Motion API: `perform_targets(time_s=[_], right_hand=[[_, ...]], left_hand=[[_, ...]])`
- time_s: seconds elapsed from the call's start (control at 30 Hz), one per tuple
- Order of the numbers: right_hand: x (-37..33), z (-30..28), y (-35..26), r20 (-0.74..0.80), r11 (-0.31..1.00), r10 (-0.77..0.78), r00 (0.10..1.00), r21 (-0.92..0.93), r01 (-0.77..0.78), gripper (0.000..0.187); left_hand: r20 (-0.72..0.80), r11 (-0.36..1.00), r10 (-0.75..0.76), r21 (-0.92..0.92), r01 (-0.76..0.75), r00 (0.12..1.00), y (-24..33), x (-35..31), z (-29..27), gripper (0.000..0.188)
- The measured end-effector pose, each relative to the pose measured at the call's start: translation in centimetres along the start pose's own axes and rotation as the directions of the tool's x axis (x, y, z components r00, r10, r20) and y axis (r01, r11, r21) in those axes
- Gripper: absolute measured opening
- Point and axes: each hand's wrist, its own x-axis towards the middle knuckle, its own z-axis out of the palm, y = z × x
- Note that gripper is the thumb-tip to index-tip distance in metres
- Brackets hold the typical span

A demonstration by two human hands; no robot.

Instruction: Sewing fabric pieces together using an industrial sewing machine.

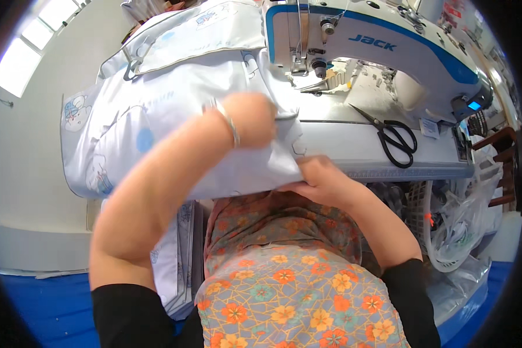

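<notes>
A large piece of white printed fabric (185, 116) with pale blue and grey pictures lies in folds across the left of the sewing table. My left hand (252, 119), a bracelet at its wrist, is curled like a fist on the fabric near its right edge. Its fingers bend away from view and are slightly blurred. At the table's front edge, my right hand (322, 178) pinches the fabric's near right corner between thumb and fingers. The white and blue sewing machine (365, 43) stands beyond my hands, its needle area just past the fabric.
Black-handled scissors (397, 139) lie open-bladed on the table (336, 139) right of the fabric. A small white tag (429, 128) sits beside them. Below right stands a white plastic basket (420, 223) with clear bags. Folded printed pieces (177, 261) hang or lie below the table at left.
</notes>
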Motion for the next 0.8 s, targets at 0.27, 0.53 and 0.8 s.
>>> perform_targets(time_s=[0.27,0.53,0.8], right_hand=[[-1.6,-0.9,1.9,-0.105,0.962,-0.197,0.975,0.174,0.213,0.019],[-1.2,-2.4,3.1,-0.007,0.986,-0.14,0.99,0.09,0.14,0.023],[-0.1,-5.4,4.1,-0.014,0.985,-0.155,0.988,0.071,0.155,0.018]], left_hand=[[-0.548,0.954,0.239,0.285,-0.09,0.802,1.4,4.1,7.6,0.024],[-0.413,0.998,0.004,0.057,0.021,0.911,2.2,6.6,7.0,0.027],[-0.516,0.997,0.06,0.078,-0.023,0.854,1.1,7.8,7.7,0.021]])
